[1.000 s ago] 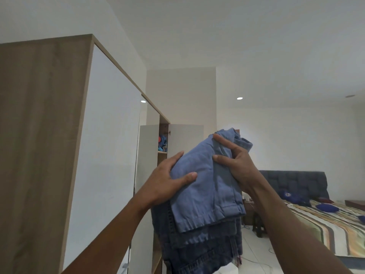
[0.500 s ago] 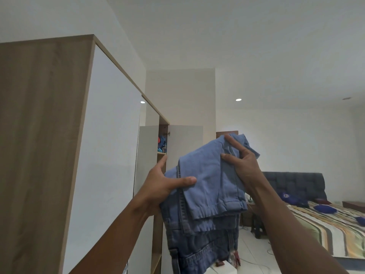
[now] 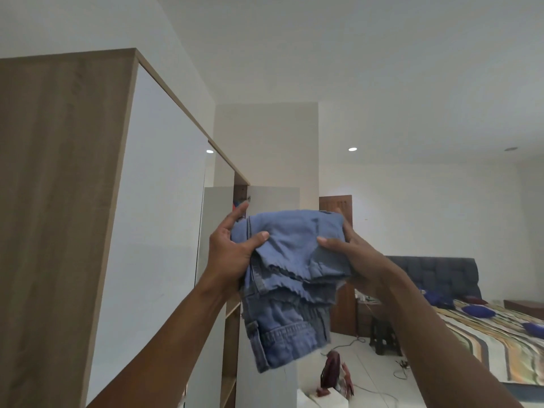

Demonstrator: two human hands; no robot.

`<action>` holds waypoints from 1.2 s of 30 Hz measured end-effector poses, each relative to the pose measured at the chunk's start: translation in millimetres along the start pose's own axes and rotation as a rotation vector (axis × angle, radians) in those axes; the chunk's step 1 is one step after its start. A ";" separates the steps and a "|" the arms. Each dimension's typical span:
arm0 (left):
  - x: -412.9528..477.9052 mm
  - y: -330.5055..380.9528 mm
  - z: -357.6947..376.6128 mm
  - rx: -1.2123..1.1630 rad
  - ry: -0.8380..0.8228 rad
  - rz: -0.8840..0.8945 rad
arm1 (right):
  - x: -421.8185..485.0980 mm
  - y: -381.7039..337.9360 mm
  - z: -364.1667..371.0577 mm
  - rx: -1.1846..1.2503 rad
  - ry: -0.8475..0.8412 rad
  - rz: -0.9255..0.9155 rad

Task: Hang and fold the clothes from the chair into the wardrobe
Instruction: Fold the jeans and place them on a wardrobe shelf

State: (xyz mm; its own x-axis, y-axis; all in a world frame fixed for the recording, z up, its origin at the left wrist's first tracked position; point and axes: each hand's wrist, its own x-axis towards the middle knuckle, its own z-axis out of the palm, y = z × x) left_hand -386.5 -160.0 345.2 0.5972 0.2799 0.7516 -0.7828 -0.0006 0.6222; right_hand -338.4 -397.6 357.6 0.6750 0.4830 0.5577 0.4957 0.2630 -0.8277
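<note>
Folded jeans (image 3: 290, 278) gripped between left hand (image 3: 232, 251) and right hand (image 3: 350, 257) (thumbs on top); the loose lower folds below both hands could unfold if either grip slackens.

White tile floor (image 3: 368, 375) is carrying a dk-red bag (image 3: 331, 372) against a white box (image 3: 321, 400), loose cables (image 3: 400, 371) and a dark stool (image 3: 382, 338) nr the bed. Bed (image 3: 500, 348), striped cover, is carrying several blue cushions (image 3: 477, 311) twd the headboard. Wardrobe shelf (image 3: 232, 309) is showing edge-on only; contents n/k.
</note>
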 end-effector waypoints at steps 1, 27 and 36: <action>2.2 0.3 -0.6 0.012 0.013 0.017 | -2.4 3.4 0.8 -0.014 -0.022 0.020; 20.8 -22.8 -20.1 1.357 -0.157 0.077 | 3.8 25.4 -10.7 -0.937 0.269 -0.055; 10.9 -37.7 -7.7 1.224 -0.229 -0.144 | -12.8 27.4 8.6 0.074 0.286 0.370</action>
State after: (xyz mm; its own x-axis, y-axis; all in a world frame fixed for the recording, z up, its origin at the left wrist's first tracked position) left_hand -351.8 -149.6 328.2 0.7768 0.1784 0.6040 -0.1058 -0.9084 0.4045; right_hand -338.2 -389.4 327.3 0.9274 0.3092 0.2104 0.1602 0.1800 -0.9705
